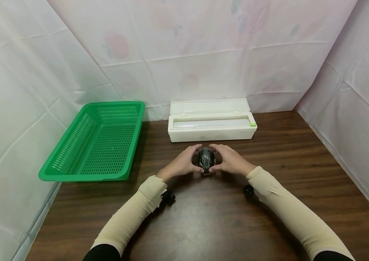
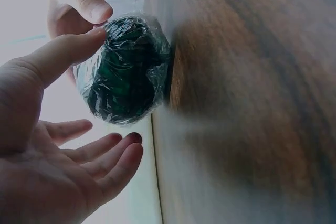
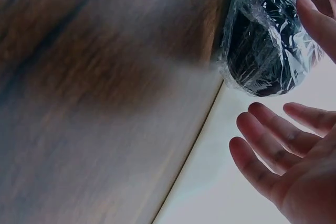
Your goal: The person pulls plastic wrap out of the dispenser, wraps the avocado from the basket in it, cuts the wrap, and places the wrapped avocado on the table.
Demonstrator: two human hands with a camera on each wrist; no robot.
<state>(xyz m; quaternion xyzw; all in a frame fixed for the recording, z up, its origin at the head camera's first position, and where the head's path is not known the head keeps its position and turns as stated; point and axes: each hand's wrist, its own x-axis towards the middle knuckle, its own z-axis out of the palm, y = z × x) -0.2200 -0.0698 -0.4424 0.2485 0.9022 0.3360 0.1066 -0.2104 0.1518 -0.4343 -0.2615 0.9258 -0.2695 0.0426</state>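
A dark, rounded object (image 1: 206, 159) wrapped in wrinkled clear cling film stands on the table, between both hands. In the left wrist view it looks dark green, and loose film edges show near the tabletop. My left hand (image 1: 184, 161) curves along its left side, thumb tip at the film and the other fingers spread apart from it. On the opposite side, my right hand (image 1: 231, 159) mirrors this, its thumb at the wrap and its fingers extended clear of the surface. Both thumbs come close together on the near side.
Behind the hands sits a white cling film dispenser (image 1: 212, 135), lid raised, with a film roll (image 1: 212, 123) inside and a green slider (image 1: 252, 124). At left lies a green plastic basket (image 1: 86, 177). Fabric walls (image 1: 204, 72) border the wooden table (image 1: 197, 224) behind and at the sides.
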